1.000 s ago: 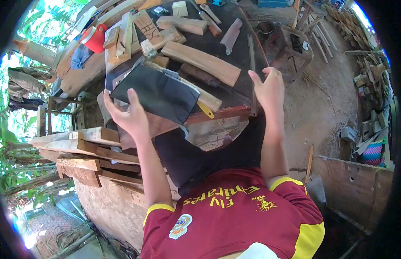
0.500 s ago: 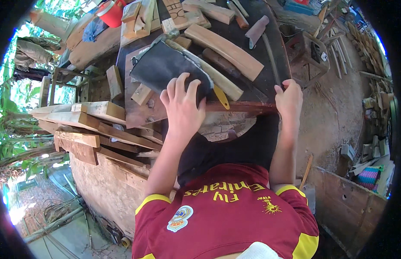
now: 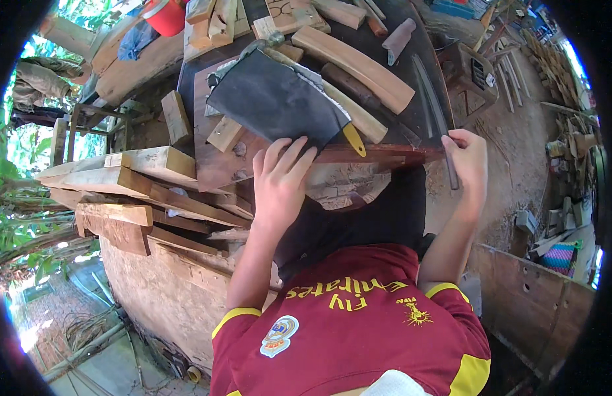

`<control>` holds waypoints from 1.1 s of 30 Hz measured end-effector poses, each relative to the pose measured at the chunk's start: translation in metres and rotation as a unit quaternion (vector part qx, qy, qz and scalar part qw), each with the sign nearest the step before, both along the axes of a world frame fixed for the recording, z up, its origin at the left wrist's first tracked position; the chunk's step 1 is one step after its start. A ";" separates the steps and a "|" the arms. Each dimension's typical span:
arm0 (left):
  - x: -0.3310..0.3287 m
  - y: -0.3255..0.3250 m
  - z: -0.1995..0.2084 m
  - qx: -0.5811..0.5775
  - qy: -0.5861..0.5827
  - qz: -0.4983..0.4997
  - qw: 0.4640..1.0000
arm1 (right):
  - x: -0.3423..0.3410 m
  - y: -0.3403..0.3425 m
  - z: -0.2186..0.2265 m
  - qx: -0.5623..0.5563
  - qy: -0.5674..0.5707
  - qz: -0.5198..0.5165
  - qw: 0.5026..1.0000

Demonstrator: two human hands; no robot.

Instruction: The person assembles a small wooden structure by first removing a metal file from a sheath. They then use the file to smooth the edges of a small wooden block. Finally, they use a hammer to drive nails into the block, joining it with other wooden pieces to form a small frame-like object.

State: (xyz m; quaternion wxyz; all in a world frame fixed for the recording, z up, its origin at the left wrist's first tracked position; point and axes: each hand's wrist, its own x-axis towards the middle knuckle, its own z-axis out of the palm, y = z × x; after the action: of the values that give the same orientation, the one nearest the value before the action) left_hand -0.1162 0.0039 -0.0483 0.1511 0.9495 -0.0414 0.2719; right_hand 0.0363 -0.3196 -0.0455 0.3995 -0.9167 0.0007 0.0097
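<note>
My left hand (image 3: pixel 279 181) has its fingers stretched out at the near edge of a black sheet (image 3: pixel 273 99), which looks like sandpaper. The fingertips lie at the sheet's border; whether they press on it, I cannot tell. Beneath the sheet's right corner a yellow handle with a hole (image 3: pixel 354 141) sticks out. My right hand (image 3: pixel 465 155), at the table's right corner, pinches a long, thin dark strip (image 3: pixel 436 109). Its far part lies along the table's right side, and its near end juts past the edge.
Wood blocks, a curved piece of wood (image 3: pixel 355 69) and a rolled brownish sheet (image 3: pixel 399 41) lie on the dark table (image 3: pixel 411 135). Stacked boards (image 3: pixel 141 178) stand left of me. A red bucket (image 3: pixel 163 18) is at the far left, a wooden stool (image 3: pixel 469 76) at right.
My left hand has drawn back toward me, off the middle of the black sheet. My right hand has taken hold of the dark strip and pulled it past the table's edge.
</note>
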 end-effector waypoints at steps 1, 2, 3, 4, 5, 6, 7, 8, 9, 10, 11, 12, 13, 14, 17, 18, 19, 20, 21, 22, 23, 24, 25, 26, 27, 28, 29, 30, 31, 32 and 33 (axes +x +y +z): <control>0.000 0.003 -0.002 0.011 -0.001 -0.006 1.000 | -0.007 -0.002 0.008 0.062 0.021 -0.025 0.998; 0.002 0.007 -0.003 0.012 -0.010 -0.015 1.000 | -0.015 0.001 0.014 0.119 0.001 -0.036 0.992; 0.004 0.009 -0.005 0.011 -0.020 -0.026 0.999 | -0.024 0.004 0.022 0.175 -0.021 -0.049 0.983; 0.004 0.012 -0.006 0.012 -0.029 -0.033 0.999 | -0.031 0.011 0.030 0.230 -0.042 -0.058 0.970; 0.001 0.012 -0.007 0.006 -0.041 -0.031 0.999 | -0.039 0.021 0.039 0.277 -0.046 -0.061 0.958; -0.001 0.012 -0.008 -0.001 -0.054 -0.034 0.998 | -0.048 0.030 0.042 0.332 -0.041 -0.031 0.942; -0.004 0.012 -0.009 -0.006 -0.066 -0.033 0.997 | -0.056 0.041 0.042 0.387 -0.033 0.002 0.921; -0.008 0.012 -0.010 -0.014 -0.069 -0.028 0.997 | -0.062 0.053 0.042 0.441 -0.025 0.037 0.897; -0.013 0.012 -0.011 -0.023 -0.072 -0.020 0.997 | -0.068 0.067 0.041 0.447 -0.003 0.064 0.892; -0.018 0.011 -0.012 -0.030 -0.074 -0.014 0.997 | -0.074 0.081 0.038 0.454 0.021 0.088 0.887; -0.023 0.011 -0.013 -0.034 -0.071 -0.015 0.997 | -0.080 0.096 0.034 0.447 0.033 0.091 0.889; -0.029 0.011 -0.013 -0.042 -0.068 -0.015 0.997 | -0.084 0.108 0.028 0.468 0.041 0.098 0.877; -0.034 0.011 -0.013 -0.046 -0.066 -0.013 0.997 | -0.087 0.122 0.023 0.491 0.050 0.092 0.865; -0.039 0.010 -0.015 -0.049 -0.072 -0.010 0.996 | -0.090 0.132 0.018 0.514 0.060 0.086 0.851; -0.050 0.011 -0.022 -0.044 -0.088 0.007 0.995 | -0.095 0.150 -0.003 0.558 0.127 0.076 0.816; -0.055 0.012 -0.026 -0.051 -0.089 0.011 0.995 | -0.098 0.154 -0.007 0.551 0.133 0.074 0.820; -0.059 0.012 -0.029 -0.057 -0.089 0.014 0.994 | -0.102 0.158 -0.010 0.545 0.139 0.070 0.824; -0.062 0.012 -0.032 -0.064 -0.090 0.017 0.994 | -0.106 0.161 -0.013 0.538 0.145 0.067 0.827; -0.065 0.010 -0.034 -0.129 -0.097 0.044 0.986 | -0.110 0.164 -0.014 0.533 0.158 0.051 0.829; -0.066 0.005 -0.036 -0.194 -0.104 0.072 0.973 | -0.112 0.166 -0.016 0.533 0.169 0.048 0.828; -0.067 0.000 -0.038 -0.257 -0.111 0.099 0.955 | -0.114 0.167 -0.020 0.532 0.180 0.045 0.826; -0.069 -0.006 -0.045 -0.386 -0.104 0.091 0.912 | -0.115 0.167 -0.023 0.531 0.190 0.041 0.825; -0.072 -0.013 -0.053 -0.508 -0.095 0.081 0.852 | -0.116 0.169 -0.025 0.521 0.188 0.036 0.832; -0.075 -0.016 -0.058 -0.621 -0.085 0.070 0.776 | -0.116 0.169 -0.027 0.516 0.186 0.035 0.836; -0.076 -0.014 -0.056 -0.714 -0.041 0.017 0.698 | -0.116 0.169 -0.030 0.511 0.185 0.035 0.839; -0.076 -0.015 -0.054 -0.766 -0.023 0.011 0.643 | -0.116 0.169 -0.033 0.507 0.184 0.034 0.841; -0.073 -0.016 -0.051 -0.812 -0.004 0.006 0.583 | -0.116 0.169 -0.036 0.506 0.180 0.035 0.843; -0.069 -0.017 -0.048 -0.854 0.012 0.000 0.519 | -0.115 0.169 -0.038 0.504 0.176 0.038 0.845; -0.066 -0.017 -0.048 -0.822 0.048 0.023 0.566 | -0.115 0.169 -0.039 0.501 0.171 0.040 0.847; -0.061 -0.017 -0.050 -0.810 0.053 0.026 0.584 | -0.115 0.169 -0.040 0.495 0.172 0.047 0.850; -0.055 -0.016 -0.052 -0.797 0.059 0.027 0.601 | -0.114 0.169 -0.041 0.488 0.171 0.053 0.854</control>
State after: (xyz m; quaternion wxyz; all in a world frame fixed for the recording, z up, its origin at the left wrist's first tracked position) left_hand -0.1716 -0.0125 -0.1000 0.8423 0.4674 0.2261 0.1447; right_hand -0.0775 -0.1507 -0.0867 0.7883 -0.5861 0.0156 0.1869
